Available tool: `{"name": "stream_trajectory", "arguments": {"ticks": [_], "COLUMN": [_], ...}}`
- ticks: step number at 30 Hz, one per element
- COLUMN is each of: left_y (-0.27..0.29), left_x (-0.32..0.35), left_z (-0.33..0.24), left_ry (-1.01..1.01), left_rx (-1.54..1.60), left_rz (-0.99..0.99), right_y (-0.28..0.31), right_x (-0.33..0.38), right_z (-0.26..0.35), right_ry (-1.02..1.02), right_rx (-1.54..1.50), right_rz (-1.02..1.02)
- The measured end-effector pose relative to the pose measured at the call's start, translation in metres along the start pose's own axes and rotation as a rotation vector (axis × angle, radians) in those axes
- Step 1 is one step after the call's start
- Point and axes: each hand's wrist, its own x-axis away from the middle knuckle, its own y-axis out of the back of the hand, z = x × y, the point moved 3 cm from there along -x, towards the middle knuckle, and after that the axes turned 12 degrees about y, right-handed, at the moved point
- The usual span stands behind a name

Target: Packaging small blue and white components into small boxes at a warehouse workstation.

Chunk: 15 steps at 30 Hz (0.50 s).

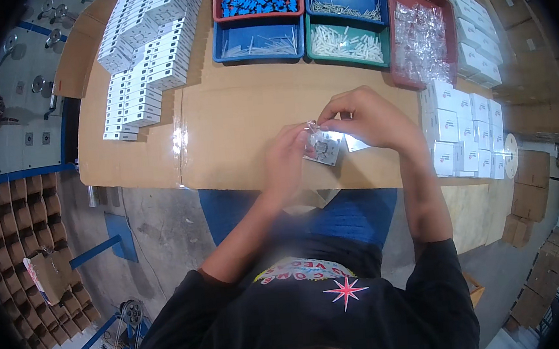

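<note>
Near the front edge of the table, my left hand (287,154) is closed on the side of a small white box (327,150) with a grey printed pattern on its upper face. At the box's far edge is a crinkled, shiny clear plastic packet (312,126); what lies inside it is too small to make out. My right hand (370,118) reaches over from the right, thumb and fingers pinched together at this packet. Partly hidden below the right hand, another white piece (354,143) lies on the table.
Stacked white boxes (147,73) stand at the left, more white boxes (463,130) at the right. Along the back are trays: blue pieces in a red tray (216,9), thin sticks in a blue tray (258,58), white plugs in a green tray (349,59), clear packets in a dark red tray (448,43).
</note>
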Motion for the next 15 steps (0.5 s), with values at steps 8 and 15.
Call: {"name": "stream_trajectory", "arguments": {"ticks": [8, 15], "left_y": [-0.003, -0.01], "left_x": [-0.001, -0.001], "left_z": [0.002, 0.0], "left_ry": [0.016, 0.115], "left_rx": [-0.004, 0.174], "left_rz": [0.028, 0.023], "right_y": [-0.006, -0.011], "right_x": [-0.002, -0.001], "right_z": [0.007, 0.006], "right_ry": [-0.045, 0.004], "right_rx": [0.008, 0.041], "right_rz": [-0.055, -0.068]}}
